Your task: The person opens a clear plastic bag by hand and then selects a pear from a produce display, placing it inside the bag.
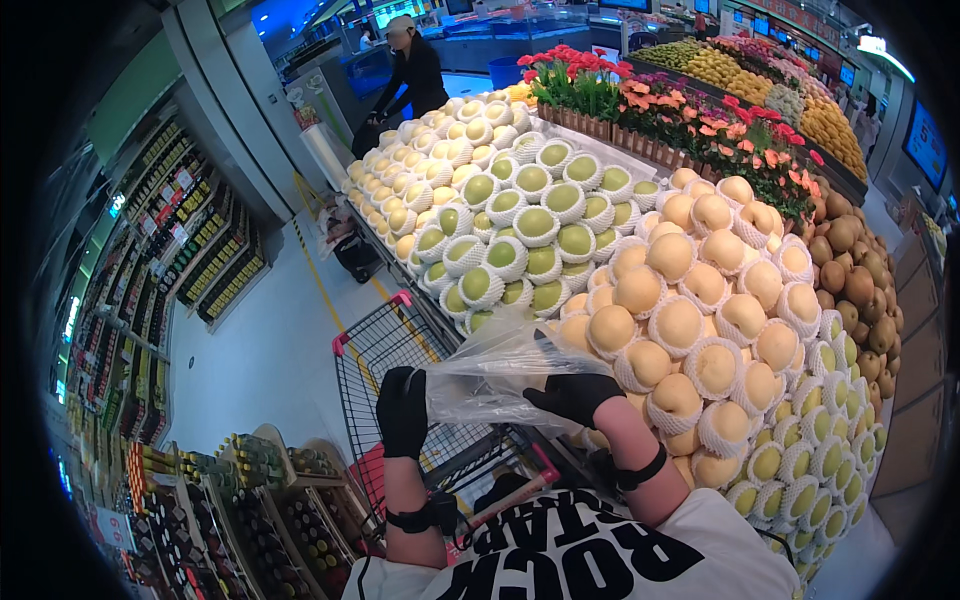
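A clear plastic bag (480, 386) is stretched out between my two black-gloved hands, above a wire shopping cart (375, 337). My left hand (403, 409) grips the bag's left edge. My right hand (576, 396) is at the right side of the bag, partly behind or within the film; whether its fingers are closed on it cannot be told. Just beyond the bag lie green round fruits (535, 223) in white foam nets. Pale yellow-brown pears (676, 322), many in foam nets, are heaped beside my right hand.
Smaller pale fruits (442, 146) in nets fill the stand's far end. Flowers (720, 124) in a wooden planter edge the display. Brown pears (855, 262) and green netted fruits (810, 450) lie at right. A person in black (420, 71) stands beyond. Bottle shelves (180, 217) are at left.
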